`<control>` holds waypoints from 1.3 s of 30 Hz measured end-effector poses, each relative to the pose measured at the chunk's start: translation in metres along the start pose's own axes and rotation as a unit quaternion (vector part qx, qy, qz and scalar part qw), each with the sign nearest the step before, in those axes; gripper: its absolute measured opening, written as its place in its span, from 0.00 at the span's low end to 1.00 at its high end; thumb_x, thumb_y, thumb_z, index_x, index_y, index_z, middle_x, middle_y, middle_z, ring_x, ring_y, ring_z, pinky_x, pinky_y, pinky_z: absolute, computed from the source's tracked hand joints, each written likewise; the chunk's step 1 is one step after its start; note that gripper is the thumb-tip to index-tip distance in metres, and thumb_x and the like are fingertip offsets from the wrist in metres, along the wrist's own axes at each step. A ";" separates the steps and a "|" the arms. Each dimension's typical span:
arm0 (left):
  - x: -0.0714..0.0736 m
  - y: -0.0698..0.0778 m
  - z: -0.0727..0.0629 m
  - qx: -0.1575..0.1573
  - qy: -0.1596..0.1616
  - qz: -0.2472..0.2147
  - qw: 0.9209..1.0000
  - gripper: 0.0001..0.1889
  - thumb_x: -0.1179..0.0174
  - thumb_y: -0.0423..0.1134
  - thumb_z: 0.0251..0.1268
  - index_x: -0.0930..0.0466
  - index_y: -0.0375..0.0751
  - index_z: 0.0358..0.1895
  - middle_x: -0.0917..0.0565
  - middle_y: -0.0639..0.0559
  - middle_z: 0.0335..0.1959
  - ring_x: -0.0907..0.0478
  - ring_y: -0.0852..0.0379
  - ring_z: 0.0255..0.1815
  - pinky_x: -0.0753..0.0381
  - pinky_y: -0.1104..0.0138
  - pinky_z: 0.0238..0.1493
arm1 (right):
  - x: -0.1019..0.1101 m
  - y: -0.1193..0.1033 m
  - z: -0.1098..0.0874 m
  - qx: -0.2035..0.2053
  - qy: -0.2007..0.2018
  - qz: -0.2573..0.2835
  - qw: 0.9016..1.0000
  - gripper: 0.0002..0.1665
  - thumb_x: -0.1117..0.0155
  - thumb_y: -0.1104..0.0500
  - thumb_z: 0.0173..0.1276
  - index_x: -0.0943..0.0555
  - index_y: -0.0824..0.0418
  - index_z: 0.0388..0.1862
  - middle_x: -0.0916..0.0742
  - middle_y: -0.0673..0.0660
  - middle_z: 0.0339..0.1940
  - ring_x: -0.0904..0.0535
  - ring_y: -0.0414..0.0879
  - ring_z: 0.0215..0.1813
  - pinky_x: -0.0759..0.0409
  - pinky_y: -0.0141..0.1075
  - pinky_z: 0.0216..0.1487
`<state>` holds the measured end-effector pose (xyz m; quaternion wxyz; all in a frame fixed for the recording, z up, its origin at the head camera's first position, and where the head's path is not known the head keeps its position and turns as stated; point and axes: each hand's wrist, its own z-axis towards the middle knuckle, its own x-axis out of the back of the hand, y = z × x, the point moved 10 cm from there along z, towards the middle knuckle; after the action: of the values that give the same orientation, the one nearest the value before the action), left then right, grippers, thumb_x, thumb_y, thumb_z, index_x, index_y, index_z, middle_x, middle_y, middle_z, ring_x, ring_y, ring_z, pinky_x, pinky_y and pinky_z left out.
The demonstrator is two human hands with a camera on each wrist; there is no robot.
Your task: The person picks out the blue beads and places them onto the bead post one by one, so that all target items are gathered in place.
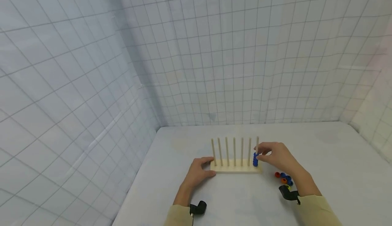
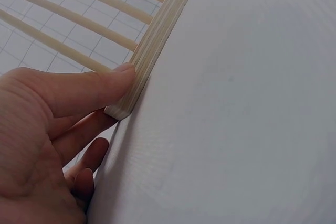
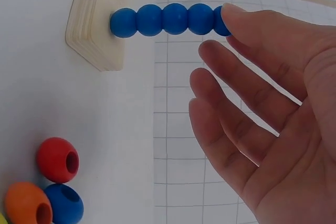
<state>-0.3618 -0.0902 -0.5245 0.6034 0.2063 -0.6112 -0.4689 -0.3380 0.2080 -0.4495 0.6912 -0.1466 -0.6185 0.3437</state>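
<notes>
Head view is giving us a wooden base (image 1: 235,171) sitting on the pale bench (image 1: 232,200), seven upright rods (image 1: 234,151) rising from it, and only the rightmost rod (image 1: 257,144) is carrying beads! Down on the right wrist view, blue beads (image 3: 175,18) are lining up along it, five by the look of it (the fifth is half hiding behind a thumb), so one column is well under way while six rods are standing bare. Waiting on the bench, near the base's right end, are a red bead (image 3: 55,160), an orange bead (image 3: 21,199), a yellow bead (image 1: 287,187) and some loose blue beads (image 1: 288,177); the forearm may be covering more. Now the right grip (image 1: 274,154): thumb and index finger are pinching that fifth bead narrowly at the top of the blue stack, where it seems to be touching the fourth, while the other fingers are spreading away, holding nothing. Across at the far end, the left grip (image 1: 197,171) is clasping the base's left end between thumb and fingers, apparently steadying it.
</notes>
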 end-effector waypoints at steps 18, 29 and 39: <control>-0.001 -0.004 -0.001 0.009 -0.005 -0.005 1.000 0.29 0.24 0.41 0.53 0.17 0.42 0.61 0.19 0.46 0.62 0.28 0.45 0.68 0.34 0.48 0.70 | 0.019 0.012 -0.017 -0.016 0.017 -0.053 0.998 0.16 0.28 0.58 0.65 0.14 0.56 0.52 0.12 0.51 0.43 0.18 0.48 0.44 0.17 0.46 0.42; -0.001 -0.003 0.002 0.018 -0.005 0.003 1.000 0.29 0.23 0.41 0.53 0.17 0.43 0.61 0.19 0.46 0.63 0.30 0.44 0.69 0.35 0.47 0.70 | 0.020 0.039 -0.034 -0.032 -0.020 -0.070 0.997 0.16 0.27 0.59 0.64 0.14 0.55 0.51 0.12 0.49 0.42 0.19 0.46 0.43 0.18 0.50 0.45; 0.000 -0.002 0.001 0.031 -0.007 -0.002 0.999 0.29 0.24 0.41 0.54 0.18 0.43 0.61 0.20 0.46 0.64 0.31 0.44 0.70 0.36 0.47 0.71 | 0.019 0.052 -0.048 -0.056 -0.054 -0.076 0.994 0.14 0.26 0.58 0.62 0.12 0.54 0.47 0.13 0.48 0.41 0.19 0.47 0.44 0.18 0.51 0.45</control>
<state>-0.3635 -0.0905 -0.5260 0.5911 0.2227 -0.6292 -0.4529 -0.3076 0.2684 -0.4770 0.6717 -0.1191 -0.6826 0.2622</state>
